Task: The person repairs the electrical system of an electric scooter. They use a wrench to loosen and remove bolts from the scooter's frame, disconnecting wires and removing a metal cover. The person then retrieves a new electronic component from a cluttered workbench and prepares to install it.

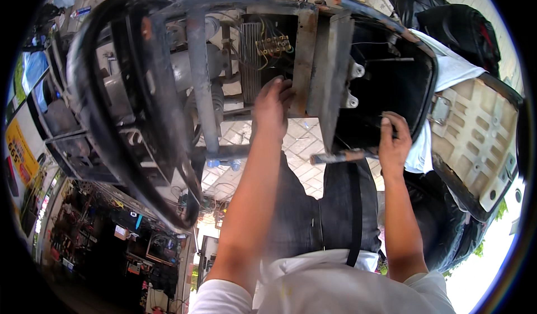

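In front of me is a stripped vehicle frame (198, 84), its dark paint worn and rusty. My left hand (271, 104) reaches up to it, below an opening with a wired terminal block (274, 45) and a finned metal box (250, 62). Its fingers are curled together beside a rusty crossbar (305, 62); what they grip, if anything, is hidden. My right hand (395, 140) is at the near edge of a black storage bin (386, 84). Thumb and forefinger pinch together there, on something too small to make out.
A seat (475, 140) lies tipped open on the right, its pale ribbed underside showing, with a white cloth (453, 62) beside it. Black bags (447, 23) stand beyond. Curved black rails (89, 90) cross the left side. Cluttered shop shelves (112, 241) are at lower left.
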The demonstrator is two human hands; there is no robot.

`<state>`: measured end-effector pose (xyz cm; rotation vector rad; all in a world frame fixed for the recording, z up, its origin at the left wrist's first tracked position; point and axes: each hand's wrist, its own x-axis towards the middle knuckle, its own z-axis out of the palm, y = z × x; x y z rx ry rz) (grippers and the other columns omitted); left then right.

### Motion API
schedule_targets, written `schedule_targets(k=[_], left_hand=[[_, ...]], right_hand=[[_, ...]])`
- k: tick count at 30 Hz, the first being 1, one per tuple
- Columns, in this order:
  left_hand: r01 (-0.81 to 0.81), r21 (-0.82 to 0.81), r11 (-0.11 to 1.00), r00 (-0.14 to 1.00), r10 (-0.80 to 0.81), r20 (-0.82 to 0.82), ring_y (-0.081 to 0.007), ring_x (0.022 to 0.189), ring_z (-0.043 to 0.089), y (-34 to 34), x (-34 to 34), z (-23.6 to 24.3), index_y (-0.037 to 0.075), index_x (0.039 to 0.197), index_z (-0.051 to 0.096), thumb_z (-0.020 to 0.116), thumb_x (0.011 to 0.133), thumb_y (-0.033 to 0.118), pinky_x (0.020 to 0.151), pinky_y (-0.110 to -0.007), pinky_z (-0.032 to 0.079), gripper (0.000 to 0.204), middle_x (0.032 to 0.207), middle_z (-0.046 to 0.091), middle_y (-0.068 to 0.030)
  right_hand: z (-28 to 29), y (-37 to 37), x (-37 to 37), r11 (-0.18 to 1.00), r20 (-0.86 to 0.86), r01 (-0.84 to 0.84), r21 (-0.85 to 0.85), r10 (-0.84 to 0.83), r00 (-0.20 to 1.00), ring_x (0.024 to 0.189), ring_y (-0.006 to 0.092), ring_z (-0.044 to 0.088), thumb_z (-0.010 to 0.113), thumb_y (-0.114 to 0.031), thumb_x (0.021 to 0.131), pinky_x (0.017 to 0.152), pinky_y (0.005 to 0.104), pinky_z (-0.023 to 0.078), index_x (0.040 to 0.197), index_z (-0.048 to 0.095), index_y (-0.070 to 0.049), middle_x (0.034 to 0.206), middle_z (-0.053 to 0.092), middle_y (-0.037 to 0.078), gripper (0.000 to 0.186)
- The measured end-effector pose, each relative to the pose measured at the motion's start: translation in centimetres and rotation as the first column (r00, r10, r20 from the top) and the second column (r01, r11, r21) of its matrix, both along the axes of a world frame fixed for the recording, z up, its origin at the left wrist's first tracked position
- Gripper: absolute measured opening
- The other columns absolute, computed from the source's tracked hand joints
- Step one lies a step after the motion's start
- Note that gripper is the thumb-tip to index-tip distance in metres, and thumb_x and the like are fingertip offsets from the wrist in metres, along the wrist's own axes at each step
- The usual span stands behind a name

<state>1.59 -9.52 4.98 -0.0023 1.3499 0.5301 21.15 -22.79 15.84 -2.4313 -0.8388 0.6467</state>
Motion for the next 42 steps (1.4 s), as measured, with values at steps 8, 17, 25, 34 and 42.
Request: schedule_targets(k=[8, 17, 25, 34, 42], left_hand=[[-0.230, -0.068, 0.971, 0.967, 0.236, 0.098, -0.0202, 0.087, 0.054, 1.5, 3.4, -6.3, 0.005, 0.100, 0.057, 0.070, 0.077, 0.016, 0.078, -0.034, 0.047, 0.029, 0.095, 0.058, -0.0075], [-0.378, -0.112, 0.919, 0.923, 0.383, 0.035, -0.0169, 0.072, 0.055, 2.0, 4.5, -6.9, 0.007, 0.102, 0.053, 0.071, 0.076, 0.014, 0.063, -0.031, 0.048, 0.032, 0.086, 0.056, -0.0028], [-0.319, -0.128, 0.939, 0.937, 0.333, 0.104, -0.0140, 0.071, 0.050, 2.9, 5.6, -6.8, 0.011, 0.091, 0.057, 0.072, 0.074, 0.013, 0.065, -0.030, 0.044, 0.023, 0.079, 0.056, 0.0009], [-0.367, -0.022, 0.930, 0.930, 0.366, -0.036, -0.0108, 0.056, 0.048, 2.6, 6.8, -6.9, 0.008, 0.089, 0.059, 0.074, 0.074, 0.014, 0.048, -0.028, 0.039, 0.023, 0.070, 0.055, 0.0002], [-0.346, 0.025, 0.938, 0.928, 0.347, -0.135, -0.0128, 0.058, 0.052, 2.2, 6.1, -8.5, 0.002, 0.087, 0.060, 0.074, 0.074, 0.017, 0.051, -0.028, 0.043, 0.024, 0.074, 0.058, -0.0025]], right_hand=[[-0.5, 0.1, -0.5, 0.992, 0.060, -0.007, -0.122, 0.014, 0.998, 0.087, 0.0259, 0.057, 0.054, -0.006, 0.083, 0.080, 0.0321, 0.043, 0.088, 0.059, 0.001, 0.092, 0.061, 0.013, 0.010], [-0.4, 0.4, -0.8, 0.989, 0.028, 0.003, -0.145, 0.001, 1.000, 0.084, 0.0232, 0.057, 0.054, -0.005, 0.083, 0.079, 0.0300, 0.043, 0.087, 0.057, 0.002, 0.090, 0.060, 0.012, 0.008], [-0.4, 0.6, -0.4, 0.992, 0.011, -0.032, -0.124, 0.034, 0.999, 0.080, 0.0234, 0.056, 0.054, -0.001, 0.081, 0.076, 0.0305, 0.043, 0.086, 0.057, 0.002, 0.087, 0.060, 0.012, 0.007], [2.1, 4.6, -0.7, 0.987, -0.007, -0.156, -0.026, 0.156, 0.988, 0.087, 0.0256, 0.059, 0.056, -0.003, 0.081, 0.080, 0.0322, 0.045, 0.089, 0.059, 0.002, 0.092, 0.061, 0.015, 0.009], [-0.3, 24.3, -4.7, 0.454, -0.118, -0.888, 0.066, 0.888, 0.445, 0.089, 0.0356, 0.056, 0.056, -0.008, 0.076, 0.078, 0.0429, 0.044, 0.081, 0.058, 0.002, 0.084, 0.059, 0.020, 0.012]])
